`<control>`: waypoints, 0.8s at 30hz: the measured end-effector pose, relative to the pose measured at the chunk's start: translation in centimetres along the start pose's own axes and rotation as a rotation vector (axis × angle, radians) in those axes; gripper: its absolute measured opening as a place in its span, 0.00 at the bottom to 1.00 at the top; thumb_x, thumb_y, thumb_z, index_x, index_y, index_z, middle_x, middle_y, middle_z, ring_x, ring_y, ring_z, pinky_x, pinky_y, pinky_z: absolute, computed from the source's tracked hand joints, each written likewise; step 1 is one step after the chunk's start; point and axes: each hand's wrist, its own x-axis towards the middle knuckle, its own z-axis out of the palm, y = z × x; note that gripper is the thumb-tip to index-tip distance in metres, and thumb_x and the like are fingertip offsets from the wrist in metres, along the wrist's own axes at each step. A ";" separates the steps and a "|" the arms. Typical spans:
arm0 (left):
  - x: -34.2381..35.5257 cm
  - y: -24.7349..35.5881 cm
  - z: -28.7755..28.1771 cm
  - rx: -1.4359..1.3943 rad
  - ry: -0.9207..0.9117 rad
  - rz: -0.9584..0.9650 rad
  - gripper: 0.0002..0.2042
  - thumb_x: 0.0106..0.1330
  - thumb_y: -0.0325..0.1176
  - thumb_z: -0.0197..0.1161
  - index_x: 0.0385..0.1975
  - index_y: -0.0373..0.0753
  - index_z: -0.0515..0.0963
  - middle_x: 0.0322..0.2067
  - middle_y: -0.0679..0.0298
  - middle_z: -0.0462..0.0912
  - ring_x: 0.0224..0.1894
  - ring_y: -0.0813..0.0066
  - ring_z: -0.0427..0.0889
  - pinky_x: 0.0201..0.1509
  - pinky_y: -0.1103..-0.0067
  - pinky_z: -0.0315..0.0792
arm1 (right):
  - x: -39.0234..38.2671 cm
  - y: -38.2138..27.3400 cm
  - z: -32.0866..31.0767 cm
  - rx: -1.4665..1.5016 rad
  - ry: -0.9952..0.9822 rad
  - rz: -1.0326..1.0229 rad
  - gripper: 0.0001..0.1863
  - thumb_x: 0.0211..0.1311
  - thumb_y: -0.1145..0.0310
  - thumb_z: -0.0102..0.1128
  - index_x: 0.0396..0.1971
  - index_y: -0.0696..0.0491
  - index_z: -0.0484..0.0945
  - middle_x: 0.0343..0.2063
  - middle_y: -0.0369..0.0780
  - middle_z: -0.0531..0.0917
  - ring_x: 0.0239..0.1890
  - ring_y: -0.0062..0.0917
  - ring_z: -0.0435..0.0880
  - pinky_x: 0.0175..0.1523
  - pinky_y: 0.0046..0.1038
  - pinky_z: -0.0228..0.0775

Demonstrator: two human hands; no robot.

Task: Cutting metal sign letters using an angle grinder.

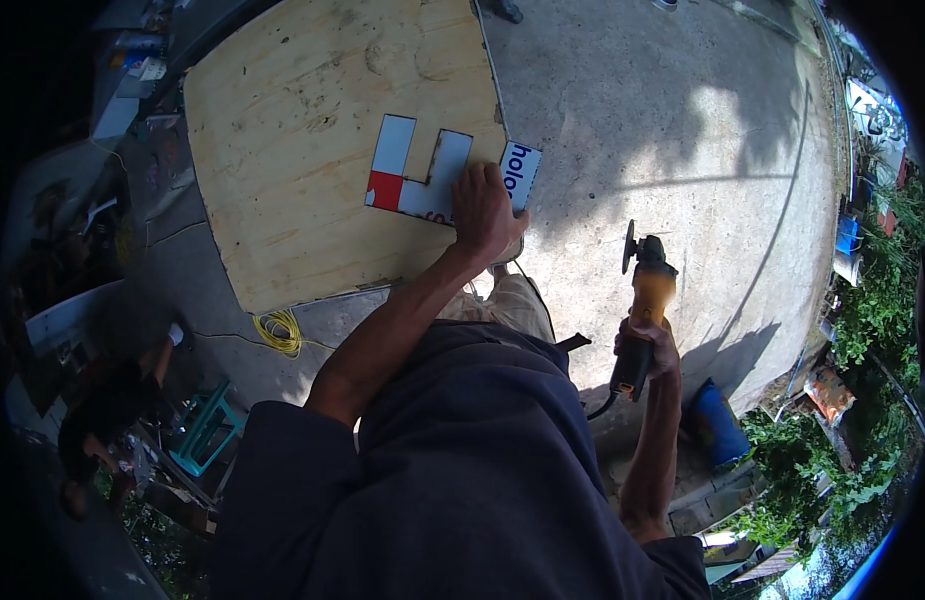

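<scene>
A flat panel (423,190), white with red and blue printed parts and a squared notch cut into it, lies on the plywood tabletop (303,120). Its right end sticks out past the table's right edge. My left hand (483,208) grips the panel near that edge, fingers bent over the top, thumb toward the right side. What lies under the palm is hidden. Out to the right, over the concrete floor, my right hand (658,345) is wrapped around the body of a yellow-and-black angle grinder (651,285). The grinder's disc (629,247) points away from me, apart from the panel.
A dark cord (605,406) trails from the grinder toward my body. Yellow cable (279,332) lies coiled by the table's near edge. At the left are a green stool (207,430) and another person (108,410). A blue sack-like bundle (720,425) and plants (873,320) are at the right.
</scene>
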 end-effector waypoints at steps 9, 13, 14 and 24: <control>-0.5 -1.6 0.2 -0.148 -0.010 0.186 0.29 0.38 0.25 0.75 0.45 0.38 0.73 0.42 0.54 0.74 0.49 0.53 0.75 0.52 0.62 0.69 | 0.0 -0.1 -1.1 -0.033 -0.009 -0.016 0.22 0.51 0.67 0.69 0.45 0.55 0.72 0.24 0.42 0.81 0.24 0.33 0.84 0.32 0.35 0.82; 0.6 -4.0 -0.6 -0.184 -0.208 0.346 0.29 0.42 0.22 0.75 0.49 0.36 0.74 0.46 0.54 0.76 0.53 0.52 0.75 0.59 0.63 0.71 | -0.5 -1.2 -0.1 -0.095 -0.016 -0.025 0.22 0.50 0.67 0.70 0.43 0.56 0.73 0.24 0.41 0.81 0.24 0.32 0.85 0.32 0.35 0.84; 0.7 -4.3 -0.8 -0.203 -0.228 0.375 0.29 0.42 0.21 0.74 0.49 0.37 0.74 0.47 0.55 0.76 0.54 0.52 0.75 0.60 0.64 0.71 | -0.5 -1.4 0.2 -0.098 -0.015 -0.023 0.22 0.50 0.67 0.70 0.43 0.56 0.73 0.24 0.41 0.81 0.24 0.32 0.85 0.32 0.35 0.84; 1.6 -6.2 -4.1 -0.060 -0.122 0.280 0.57 0.46 0.43 0.84 0.75 0.32 0.55 0.75 0.47 0.55 0.77 0.44 0.55 0.79 0.58 0.53 | 0.8 -3.9 5.9 -0.400 -0.088 -0.073 0.23 0.49 0.67 0.72 0.43 0.58 0.73 0.26 0.40 0.81 0.23 0.29 0.86 0.29 0.33 0.84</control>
